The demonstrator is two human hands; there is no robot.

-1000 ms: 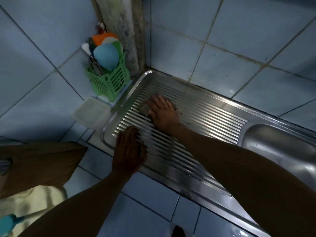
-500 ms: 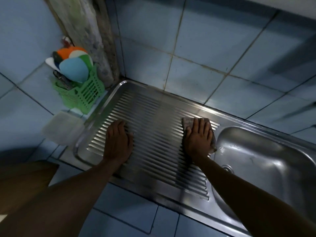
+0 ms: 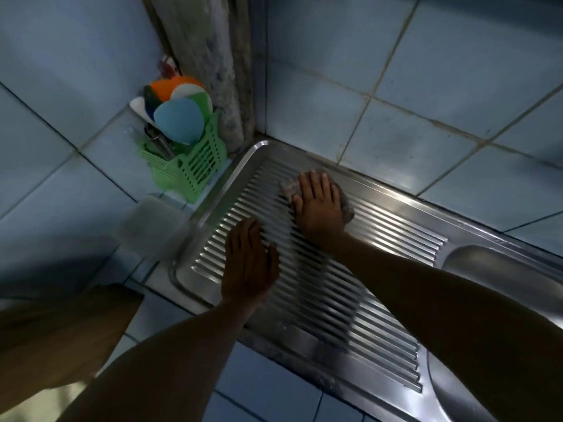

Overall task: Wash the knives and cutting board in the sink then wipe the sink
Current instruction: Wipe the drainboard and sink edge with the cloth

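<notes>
A person's right hand point(image 3: 320, 205) presses a cloth point(image 3: 288, 187) flat-fingered onto the sink point(image 3: 393, 236) drainboard's far corner, apparently to wipe it. The left hand point(image 3: 248, 263), open and empty, rests nearer on the ridges, seemingly as a brace. A green basket point(image 3: 190, 169) stands just beside the sink; no knives or cutting board are clearly visible.

The ribbed drainboard point(image 3: 350, 300) was left open toward the basin point(image 3: 499, 269) on the right, with bare metal there. Its near left part was blocked by the left hand point(image 3: 248, 263), laid flat. The far corner was taken up by the right hand point(image 3: 318, 205) on a cloth point(image 3: 288, 187). Leftward, passage was hemmed by a green basket point(image 3: 189, 169) and a pale lidded tub point(image 3: 152, 223), both just beside the rim.
</notes>
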